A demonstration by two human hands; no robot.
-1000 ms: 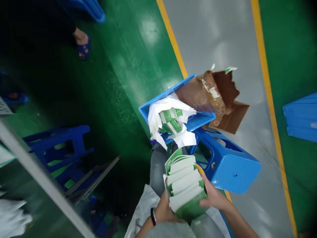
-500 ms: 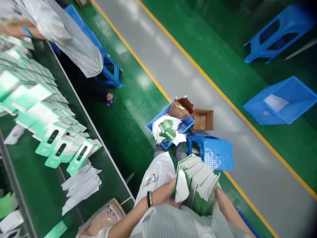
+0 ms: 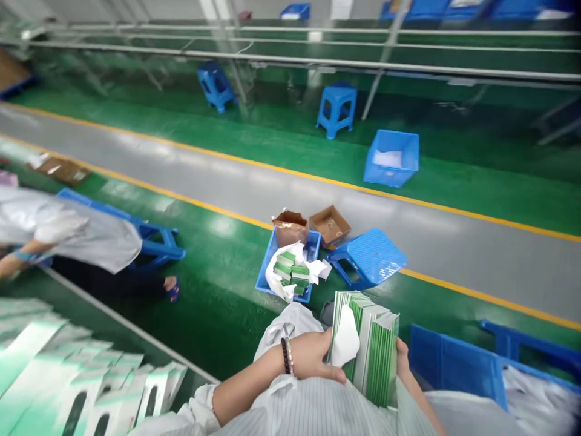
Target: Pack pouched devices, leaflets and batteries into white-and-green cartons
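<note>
Against my body, a thick stack of green-and-white folded cards (image 3: pixel 380 354) is squeezed between both hands. My left hand (image 3: pixel 313 357), with bead bracelets at the wrist, presses the stack's left side. A loose white paper piece (image 3: pixel 345 339) lies along that side by my fingers. On the right side, my right hand (image 3: pixel 402 358) is closed around the stack's edge, its fingers partly hidden. Below, on the floor, a blue crate (image 3: pixel 265 266) holds white paper wrapping (image 3: pixel 278 280) with more green-and-white bundles (image 3: pixel 295 271) inside it.
A torn brown box (image 3: pixel 290 233) sits in the crate; an open carton (image 3: pixel 330 225) and blue stool (image 3: pixel 374 257) stand beside it. Printed boxes (image 3: pixel 82 375) cover the table at left, where a co-worker (image 3: pixel 91 230) leans. Another blue crate (image 3: pixel 393 158) stands across the aisle.
My view has swung right and up, bringing racks, stools and a crate at my right into sight. Both hands still hold the stack, which appears more upright.
</note>
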